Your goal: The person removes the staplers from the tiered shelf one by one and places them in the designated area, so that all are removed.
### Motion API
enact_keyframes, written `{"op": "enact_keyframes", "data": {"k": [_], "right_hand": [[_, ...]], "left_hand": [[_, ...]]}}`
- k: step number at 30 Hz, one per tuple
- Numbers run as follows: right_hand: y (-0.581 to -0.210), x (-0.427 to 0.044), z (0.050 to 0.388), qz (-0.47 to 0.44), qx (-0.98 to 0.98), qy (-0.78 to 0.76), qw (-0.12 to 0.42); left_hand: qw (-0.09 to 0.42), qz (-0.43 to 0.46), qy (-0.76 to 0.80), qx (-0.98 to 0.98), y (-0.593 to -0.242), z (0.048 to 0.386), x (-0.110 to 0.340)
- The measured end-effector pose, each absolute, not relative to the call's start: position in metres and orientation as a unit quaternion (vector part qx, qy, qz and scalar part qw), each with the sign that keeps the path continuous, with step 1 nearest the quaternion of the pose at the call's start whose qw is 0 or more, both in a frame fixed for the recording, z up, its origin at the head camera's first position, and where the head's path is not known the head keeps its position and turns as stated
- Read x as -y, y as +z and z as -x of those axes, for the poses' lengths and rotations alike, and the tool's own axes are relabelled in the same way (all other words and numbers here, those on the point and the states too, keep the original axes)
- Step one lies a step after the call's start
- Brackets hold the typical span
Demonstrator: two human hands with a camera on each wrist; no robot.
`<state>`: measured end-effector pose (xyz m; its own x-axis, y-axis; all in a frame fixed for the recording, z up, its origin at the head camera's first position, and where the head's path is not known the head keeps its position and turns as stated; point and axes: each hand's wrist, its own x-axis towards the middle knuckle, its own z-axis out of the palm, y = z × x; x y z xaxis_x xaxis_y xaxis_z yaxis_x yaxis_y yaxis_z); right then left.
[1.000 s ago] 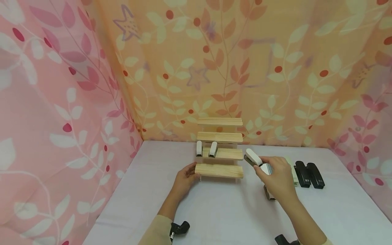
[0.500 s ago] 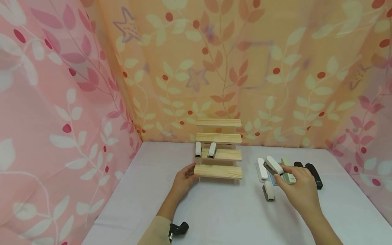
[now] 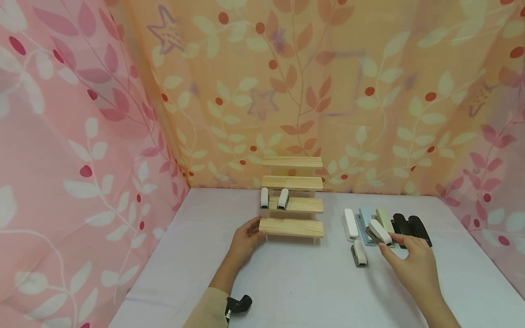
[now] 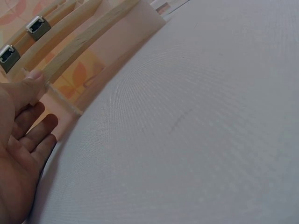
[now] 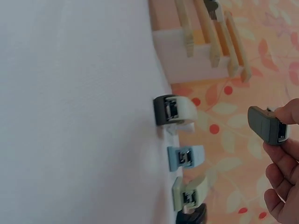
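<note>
My right hand [image 3: 416,264] pinches a small white stapler [image 3: 380,231] with a grey base between thumb and fingers, above the row of staplers at the right. In the right wrist view, the grey underside of this stapler [image 5: 265,125] shows at the fingertips. My left hand [image 3: 244,241] grips the left end of a tiered wooden rack [image 3: 291,227] at its lowest step. The left wrist view has the thumb of that hand [image 4: 21,140] on the board's end, the other fingers loosely bent. Two white staplers, one left [image 3: 264,197] and one right [image 3: 283,199], stand on the rack's second step.
On the white table [image 3: 287,282] at right lie a white stapler [image 3: 350,224], a blue stapler [image 3: 364,228], a green stapler [image 3: 384,218] and two black staplers [image 3: 420,230]. Another small white stapler [image 3: 359,253] sits in front of them. Patterned curtains [image 3: 229,114] stand behind.
My right hand has carried the held white stapler rightward from beside the rack to above the stapler row, and lately slightly lower. My left hand has stayed on the rack.
</note>
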<state>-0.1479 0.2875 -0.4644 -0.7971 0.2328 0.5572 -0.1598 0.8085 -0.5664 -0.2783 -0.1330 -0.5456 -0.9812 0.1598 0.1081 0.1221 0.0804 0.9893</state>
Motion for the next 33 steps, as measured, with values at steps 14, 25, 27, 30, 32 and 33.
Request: {"op": "enact_keyframes", "data": {"k": [14, 25, 27, 30, 32, 33], "right_hand": [[-0.5, -0.308, 0.149, 0.048, 0.909, 0.307, 0.279], [-0.512, -0.314, 0.151, 0.082, 0.93, 0.302, 0.192], [-0.514, -0.316, 0.152, 0.088, 0.934, 0.298, 0.175], [-0.516, -0.317, 0.153, 0.09, 0.937, 0.297, 0.163], [-0.519, -0.317, 0.153, 0.09, 0.937, 0.295, 0.161], [-0.52, -0.318, 0.154, 0.09, 0.937, 0.296, 0.161]], "left_hand": [[0.015, -0.098, 0.672, -0.734, -0.55, 0.277, 0.133], [0.014, -0.095, 0.672, -0.734, -0.546, 0.279, 0.135], [0.015, -0.099, 0.671, -0.734, -0.546, 0.279, 0.134], [0.016, -0.098, 0.674, -0.732, -0.546, 0.279, 0.134], [0.017, -0.097, 0.675, -0.731, -0.546, 0.279, 0.134], [0.018, -0.096, 0.676, -0.73, -0.546, 0.279, 0.134]]}}
